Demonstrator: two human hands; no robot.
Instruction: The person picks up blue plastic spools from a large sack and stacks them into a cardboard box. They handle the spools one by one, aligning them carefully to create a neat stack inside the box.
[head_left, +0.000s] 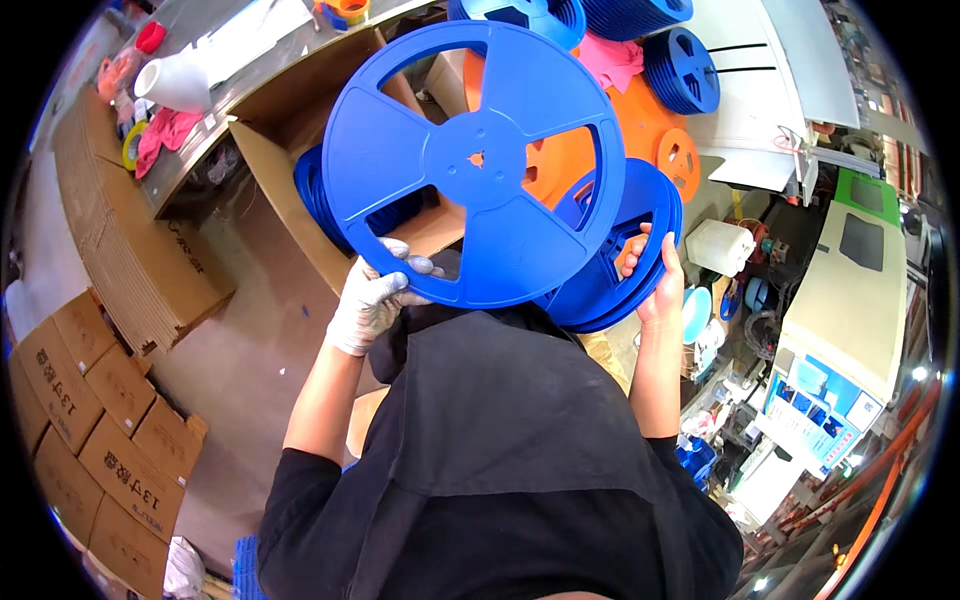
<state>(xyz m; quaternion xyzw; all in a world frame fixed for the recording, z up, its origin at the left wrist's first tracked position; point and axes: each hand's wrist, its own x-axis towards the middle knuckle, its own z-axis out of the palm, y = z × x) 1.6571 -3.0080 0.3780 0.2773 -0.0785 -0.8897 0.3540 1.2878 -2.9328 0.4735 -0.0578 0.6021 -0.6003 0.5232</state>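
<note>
Two blue round plastic reels in hand. Largest, the big spoked blue plastic reel (475,165), rises above the gloved left hand (375,295), pinched at its lower rim. Bare right hand (652,275) grips a stack of blue plastic reels (620,255) through a spoke opening. Open brown cardboard box (290,190) beyond the left hand. Risk: a one-point rim pinch could let the big reel tip or slip.

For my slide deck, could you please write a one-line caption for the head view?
Gloved left hand lifts one blue reel while the bare right hand grips a stack of blue reels above an open cardboard box.
</note>
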